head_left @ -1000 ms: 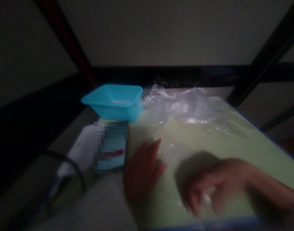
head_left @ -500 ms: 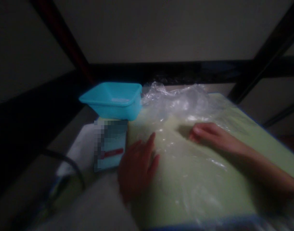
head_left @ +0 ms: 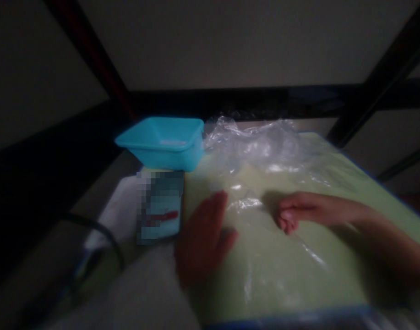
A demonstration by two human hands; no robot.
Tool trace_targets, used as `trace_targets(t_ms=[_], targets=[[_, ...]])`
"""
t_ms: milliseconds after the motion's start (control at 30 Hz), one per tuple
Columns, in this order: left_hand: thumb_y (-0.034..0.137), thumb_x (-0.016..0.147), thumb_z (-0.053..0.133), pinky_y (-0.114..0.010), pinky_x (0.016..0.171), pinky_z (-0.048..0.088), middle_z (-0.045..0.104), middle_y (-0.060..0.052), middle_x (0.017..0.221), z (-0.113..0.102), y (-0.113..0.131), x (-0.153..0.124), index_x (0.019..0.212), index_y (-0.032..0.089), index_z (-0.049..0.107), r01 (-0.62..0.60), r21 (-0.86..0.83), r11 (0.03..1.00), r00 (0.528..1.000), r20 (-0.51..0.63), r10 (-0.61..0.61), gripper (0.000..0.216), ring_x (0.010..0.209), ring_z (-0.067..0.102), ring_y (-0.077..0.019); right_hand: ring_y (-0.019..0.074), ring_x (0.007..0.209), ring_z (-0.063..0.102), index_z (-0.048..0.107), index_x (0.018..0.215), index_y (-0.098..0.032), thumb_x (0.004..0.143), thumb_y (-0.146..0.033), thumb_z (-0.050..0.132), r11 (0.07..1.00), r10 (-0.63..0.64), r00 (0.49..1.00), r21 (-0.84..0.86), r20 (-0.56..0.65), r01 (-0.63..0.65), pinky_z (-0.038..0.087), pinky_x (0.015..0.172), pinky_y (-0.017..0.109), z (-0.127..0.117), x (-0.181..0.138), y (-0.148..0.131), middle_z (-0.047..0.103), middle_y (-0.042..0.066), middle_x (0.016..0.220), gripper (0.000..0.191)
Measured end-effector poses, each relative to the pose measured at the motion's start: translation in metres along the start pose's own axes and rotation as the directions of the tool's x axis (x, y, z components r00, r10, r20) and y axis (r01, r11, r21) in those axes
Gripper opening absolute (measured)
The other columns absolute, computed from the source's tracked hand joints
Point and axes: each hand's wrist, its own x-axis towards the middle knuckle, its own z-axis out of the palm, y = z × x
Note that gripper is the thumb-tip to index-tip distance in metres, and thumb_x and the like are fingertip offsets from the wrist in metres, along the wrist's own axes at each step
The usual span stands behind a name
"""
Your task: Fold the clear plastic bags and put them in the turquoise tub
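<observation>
A clear, crinkled plastic sheet or bag [head_left: 244, 204] lies spread over the yellow-green table top [head_left: 354, 183], bunched up at its far side. My left hand [head_left: 203, 243] rests on its near-left part, fingers stretched out together and thumb apart. Closed in a pinch on the right side, my right hand [head_left: 299, 211] grips the plastic. A crease runs from its fingers toward the lower right. The exact edge it holds is too dim to make out.
Behind my left hand stands a turquoise plastic basin [head_left: 165, 156]. Left of the hand lies a partly pixelated flat item [head_left: 166, 201] with a red mark, beside white paper [head_left: 115, 206]. A dark cable [head_left: 100, 229] curves at the left. A wall [head_left: 237, 46] rises beyond the table.
My right hand has come slightly nearer and to the right, its fingers now curled downward. My left hand has shifted a little right, its fingers now closer together. The plastic's creases have changed.
</observation>
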Motion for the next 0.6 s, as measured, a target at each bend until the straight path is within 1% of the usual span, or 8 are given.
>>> trace_targets(t_ms=[67, 167, 267, 333, 400, 467, 533, 600], targets=[[0.037, 0.089, 0.049, -0.051, 0.105, 0.040, 0.040, -0.019, 0.144, -0.001, 0.000, 0.000, 0.145, 0.012, 0.021, -0.022, -0.027, 0.999, 0.999, 0.029, 0.023, 0.067, 0.132, 0.041, -0.0323, 0.0129, 0.074, 0.062, 0.063, 0.085, -0.013, 0.092, -0.049, 0.047, 0.998, -0.043, 0.998, -0.047, -0.037, 0.041, 0.049, 0.070, 0.028, -0.001, 0.000, -0.002, 0.065, 0.004, 0.079, 0.039], [0.038, 0.090, 0.048, -0.049, 0.107, 0.038, 0.041, -0.018, 0.145, -0.004, 0.000, 0.002, 0.144, 0.012, 0.024, -0.076, -0.082, 0.994, 0.991, 0.102, 0.084, 0.065, 0.132, 0.040, -0.0309, 0.0122, 0.072, 0.060, 0.063, 0.083, -0.014, 0.094, -0.046, 0.045, 0.982, -0.151, 0.974, -0.138, -0.170, 0.128, 0.047, 0.067, 0.027, -0.001, 0.002, -0.005, 0.065, 0.003, 0.077, 0.039], [0.043, 0.091, 0.046, -0.047, 0.109, 0.036, 0.038, -0.018, 0.146, -0.009, 0.002, 0.005, 0.144, 0.010, 0.023, -0.157, -0.126, 0.980, 0.970, 0.165, 0.176, 0.066, 0.134, 0.037, -0.0292, 0.0137, 0.073, 0.060, 0.063, 0.082, -0.015, 0.094, -0.044, 0.045, 0.962, -0.238, 0.911, -0.212, -0.336, 0.173, 0.047, 0.068, 0.027, 0.003, 0.006, -0.007, 0.065, 0.003, 0.077, 0.036], [0.044, 0.092, 0.044, -0.047, 0.110, 0.035, 0.036, -0.020, 0.147, -0.012, 0.003, 0.007, 0.144, 0.007, 0.024, -0.191, -0.126, 0.973, 0.962, 0.171, 0.211, 0.066, 0.136, 0.034, -0.0287, 0.0167, 0.084, 0.062, 0.063, 0.093, -0.016, 0.095, -0.041, 0.045, 0.936, -0.300, 0.868, -0.295, -0.396, 0.189, 0.048, 0.076, 0.031, 0.007, 0.010, -0.005, 0.067, 0.006, 0.091, 0.031], [0.040, 0.093, 0.042, -0.048, 0.110, 0.034, 0.034, -0.020, 0.148, -0.013, 0.003, 0.007, 0.143, 0.007, 0.025, -0.172, -0.098, 0.980, 0.974, 0.133, 0.184, 0.062, 0.138, 0.031, -0.0286, 0.0206, 0.103, 0.060, 0.059, 0.113, -0.018, 0.095, -0.040, 0.043, 0.881, -0.379, 0.846, -0.426, -0.375, 0.205, 0.046, 0.089, 0.037, 0.010, 0.016, 0.001, 0.064, 0.008, 0.114, 0.032], [0.035, 0.094, 0.040, -0.049, 0.111, 0.033, 0.036, -0.017, 0.148, -0.013, 0.004, 0.006, 0.143, 0.011, 0.026, -0.139, -0.089, 0.986, 0.988, 0.054, 0.145, 0.057, 0.137, 0.032, -0.0275, 0.0239, 0.118, 0.053, 0.050, 0.128, -0.021, 0.095, -0.042, 0.043, 0.799, -0.436, 0.843, -0.566, -0.315, 0.202, 0.038, 0.101, 0.045, 0.010, 0.021, 0.009, 0.056, 0.010, 0.130, 0.039], [0.034, 0.095, 0.036, -0.048, 0.111, 0.034, 0.041, -0.014, 0.145, -0.011, 0.006, 0.003, 0.143, 0.014, 0.028, -0.156, -0.127, 0.980, 0.988, -0.035, 0.152, 0.052, 0.136, 0.036, -0.0256, 0.0260, 0.122, 0.050, 0.045, 0.134, -0.021, 0.095, -0.044, 0.044, 0.718, -0.464, 0.839, -0.675, -0.285, 0.169, 0.031, 0.106, 0.052, 0.008, 0.025, 0.017, 0.053, 0.011, 0.134, 0.045], [0.037, 0.097, 0.031, -0.045, 0.110, 0.035, 0.050, -0.010, 0.139, -0.010, 0.010, 0.000, 0.140, 0.016, 0.035, -0.266, -0.196, 0.944, 0.964, -0.075, 0.256, 0.048, 0.133, 0.041, -0.0231, 0.0262, 0.121, 0.051, 0.045, 0.134, -0.021, 0.095, -0.044, 0.043, 0.659, -0.483, 0.831, -0.740, -0.278, 0.135, 0.028, 0.108, 0.054, 0.006, 0.025, 0.021, 0.055, 0.012, 0.133, 0.046]])
